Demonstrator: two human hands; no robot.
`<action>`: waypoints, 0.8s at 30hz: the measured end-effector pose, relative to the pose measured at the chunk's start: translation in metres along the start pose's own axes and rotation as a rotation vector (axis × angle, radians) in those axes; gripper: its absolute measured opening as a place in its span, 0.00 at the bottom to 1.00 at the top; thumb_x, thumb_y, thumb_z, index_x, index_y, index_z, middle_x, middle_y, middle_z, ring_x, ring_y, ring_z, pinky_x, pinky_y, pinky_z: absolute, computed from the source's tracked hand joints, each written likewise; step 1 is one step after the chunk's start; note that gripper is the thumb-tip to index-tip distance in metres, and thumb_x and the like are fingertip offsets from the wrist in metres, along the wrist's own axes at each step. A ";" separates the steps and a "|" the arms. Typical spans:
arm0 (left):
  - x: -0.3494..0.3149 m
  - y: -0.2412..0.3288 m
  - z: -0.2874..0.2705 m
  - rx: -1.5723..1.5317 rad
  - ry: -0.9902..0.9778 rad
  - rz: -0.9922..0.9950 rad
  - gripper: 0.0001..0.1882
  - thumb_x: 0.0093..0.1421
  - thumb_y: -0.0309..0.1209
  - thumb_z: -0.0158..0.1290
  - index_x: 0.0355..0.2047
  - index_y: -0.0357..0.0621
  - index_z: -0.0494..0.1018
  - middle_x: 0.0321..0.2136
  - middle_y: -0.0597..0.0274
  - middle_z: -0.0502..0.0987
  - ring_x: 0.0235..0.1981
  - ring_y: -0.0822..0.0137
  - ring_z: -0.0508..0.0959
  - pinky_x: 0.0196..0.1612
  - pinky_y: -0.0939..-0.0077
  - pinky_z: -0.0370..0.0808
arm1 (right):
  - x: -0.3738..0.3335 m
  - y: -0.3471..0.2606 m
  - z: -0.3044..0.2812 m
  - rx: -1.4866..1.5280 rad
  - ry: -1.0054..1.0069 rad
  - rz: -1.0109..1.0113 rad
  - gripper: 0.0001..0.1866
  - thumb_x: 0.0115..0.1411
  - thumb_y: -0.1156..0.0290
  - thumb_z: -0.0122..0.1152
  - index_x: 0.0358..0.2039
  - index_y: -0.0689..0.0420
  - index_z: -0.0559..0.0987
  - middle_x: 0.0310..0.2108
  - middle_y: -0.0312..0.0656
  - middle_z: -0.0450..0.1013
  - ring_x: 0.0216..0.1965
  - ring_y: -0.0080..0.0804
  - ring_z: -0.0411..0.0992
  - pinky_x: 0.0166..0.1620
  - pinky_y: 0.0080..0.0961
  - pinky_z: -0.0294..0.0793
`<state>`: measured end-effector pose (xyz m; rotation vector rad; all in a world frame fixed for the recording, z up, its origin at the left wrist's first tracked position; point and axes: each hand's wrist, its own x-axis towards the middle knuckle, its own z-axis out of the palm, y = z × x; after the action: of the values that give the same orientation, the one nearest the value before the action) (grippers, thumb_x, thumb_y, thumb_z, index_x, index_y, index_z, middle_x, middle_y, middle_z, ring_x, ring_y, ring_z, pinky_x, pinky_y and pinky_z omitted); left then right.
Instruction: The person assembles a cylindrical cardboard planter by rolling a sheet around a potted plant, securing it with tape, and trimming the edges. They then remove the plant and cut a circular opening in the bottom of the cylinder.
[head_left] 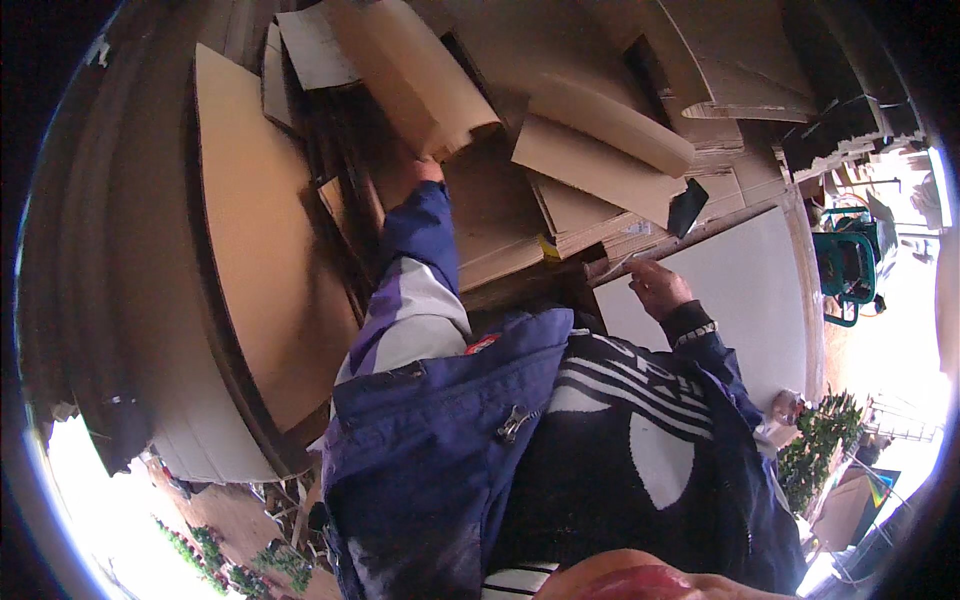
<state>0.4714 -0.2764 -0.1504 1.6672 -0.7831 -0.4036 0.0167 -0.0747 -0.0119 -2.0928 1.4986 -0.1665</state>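
My left arm stretches ahead, and my left hand (428,172) closes on the near end of a long, folded brown cardboard sheet (415,75). The sheet hides part of the fingers. My right hand (660,288) is bent inward with curled fingers, over the edge of a white board (730,290). Something thin seems to stick out at its fingertips, too small to make out. Beyond it lie stacked cardboard pieces (600,165), some folded and askew. A small black piece (687,208) rests at the stack's right corner.
A tall brown cardboard sheet (265,240) leans at the left, beside more large boards. Torn-edged cardboard (840,140) overhangs at the far right. A green-framed chair (848,265) stands beyond the white board, and leafy plants (820,450) are at the lower right.
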 end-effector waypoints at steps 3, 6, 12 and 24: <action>0.035 0.020 -0.015 -0.590 0.123 -0.520 0.35 0.61 0.41 0.59 0.63 0.37 0.60 0.59 0.45 0.68 0.51 0.45 0.76 0.47 0.47 0.79 | -0.018 0.007 0.000 -0.001 0.017 0.014 0.18 0.60 0.67 0.61 0.52 0.43 0.77 0.45 0.41 0.77 0.43 0.49 0.77 0.41 0.43 0.80; 0.035 0.050 -0.040 -0.711 0.086 -0.469 0.36 0.65 0.37 0.57 0.66 0.41 0.53 0.64 0.50 0.62 0.53 0.43 0.74 0.41 0.44 0.83 | -0.037 0.011 0.002 0.058 -0.022 0.133 0.16 0.61 0.68 0.61 0.50 0.45 0.78 0.44 0.42 0.77 0.42 0.49 0.77 0.43 0.43 0.79; -0.059 0.125 -0.041 -0.542 0.040 -0.159 0.32 0.65 0.37 0.57 0.62 0.33 0.58 0.57 0.43 0.68 0.50 0.52 0.76 0.39 0.58 0.85 | -0.064 -0.017 -0.037 0.231 0.161 0.093 0.16 0.61 0.70 0.61 0.51 0.50 0.79 0.42 0.46 0.77 0.41 0.48 0.78 0.44 0.39 0.80; -0.329 0.256 0.001 0.113 -0.750 1.106 0.21 0.64 0.25 0.48 0.57 0.42 0.70 0.56 0.44 0.73 0.53 0.48 0.76 0.55 0.58 0.75 | -0.235 -0.080 -0.195 1.002 0.839 -0.424 0.62 0.52 0.42 0.72 0.73 0.57 0.43 0.67 0.52 0.56 0.67 0.44 0.58 0.64 0.44 0.63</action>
<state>0.1641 -0.0736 0.0463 0.9102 -2.1376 -0.1664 -0.0824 0.0852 0.2418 -1.4521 0.9279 -1.7182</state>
